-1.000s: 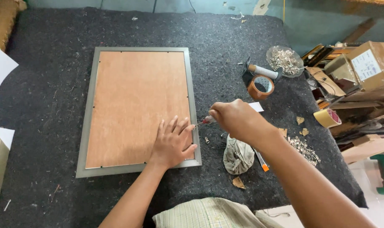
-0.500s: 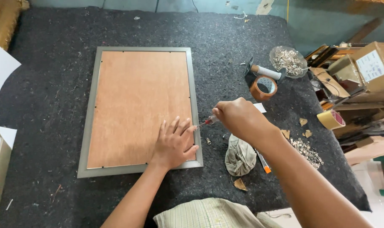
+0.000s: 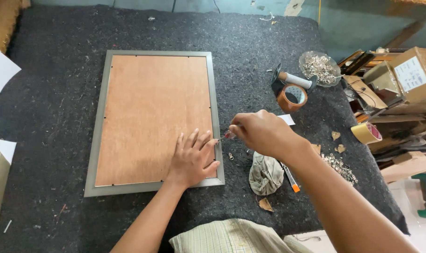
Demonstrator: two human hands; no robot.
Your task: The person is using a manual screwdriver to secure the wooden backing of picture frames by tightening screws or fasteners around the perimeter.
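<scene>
- A grey picture frame (image 3: 100, 140) lies face down on the dark felt table (image 3: 49, 93), brown backing up.
- The left hand (image 3: 192, 159) rests flat, fingers spread, on its near right corner.
- The right hand (image 3: 262, 133) pinches a small tool (image 3: 224, 137), its tip at the frame's right edge.
- A crumpled rag (image 3: 265, 173) lies just right of the frame.

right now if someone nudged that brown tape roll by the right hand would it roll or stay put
The brown tape roll lies flat on its side face, so it would probably slide rather than roll. The felt-like dark mat under it looks rough and should resist sliding. Its hollow core suggests it is fairly light, so a nudge might shift it toward the handled tool close beside it.
</scene>
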